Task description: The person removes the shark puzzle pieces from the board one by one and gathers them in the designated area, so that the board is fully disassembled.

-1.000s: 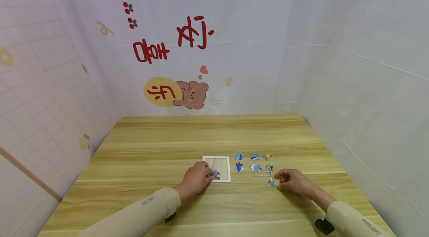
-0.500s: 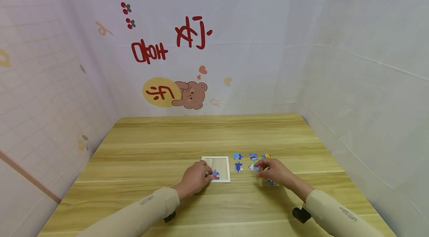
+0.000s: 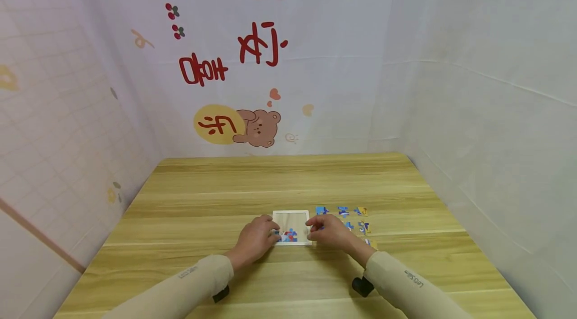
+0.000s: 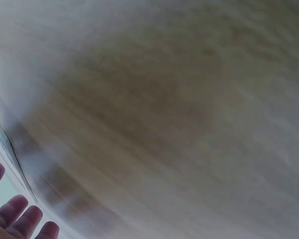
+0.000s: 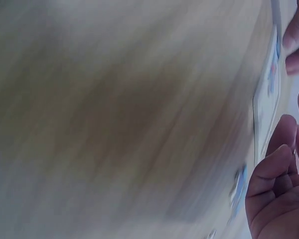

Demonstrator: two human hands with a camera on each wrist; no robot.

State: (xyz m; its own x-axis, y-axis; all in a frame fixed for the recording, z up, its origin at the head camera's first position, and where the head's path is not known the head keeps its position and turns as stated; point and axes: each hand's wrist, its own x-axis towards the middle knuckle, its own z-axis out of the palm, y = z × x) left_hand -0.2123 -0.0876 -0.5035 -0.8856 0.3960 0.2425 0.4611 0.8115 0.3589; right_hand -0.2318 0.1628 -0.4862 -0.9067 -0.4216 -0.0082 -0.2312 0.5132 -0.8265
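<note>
A white-rimmed puzzle tray (image 3: pixel 290 212) lies flat on the table, with a few joined blue, red and white puzzle pieces (image 3: pixel 290 235) along its near edge. My left hand (image 3: pixel 254 236) is at the tray's left side, fingertips right at the lower-left pieces. In the left wrist view its fingers (image 4: pixel 26 219) spread loosely above the tray. At the tray's right rim is my right hand (image 3: pixel 333 231), thumb and forefinger apart. The right wrist view shows those fingers (image 5: pixel 269 172) gently bent with nothing between them. This hand partly covers the loose pieces nearest the tray.
Right of the tray, loose puzzle pieces lie in rough rows: a blue one (image 3: pixel 321 210), a blue and white one (image 3: pixel 343 211), and yellow-blue ones (image 3: pixel 361 211) farther right. A yellow piece (image 3: pixel 370 243) lies nearest, beyond my right wrist. Fabric walls (image 3: pixel 487 133) enclose the table (image 3: pixel 203 184).
My right hand has let go of the yellow-blue piece at the right and moved left to the tray. The left hand has shifted slightly left, uncovering more of the pieces in the tray.
</note>
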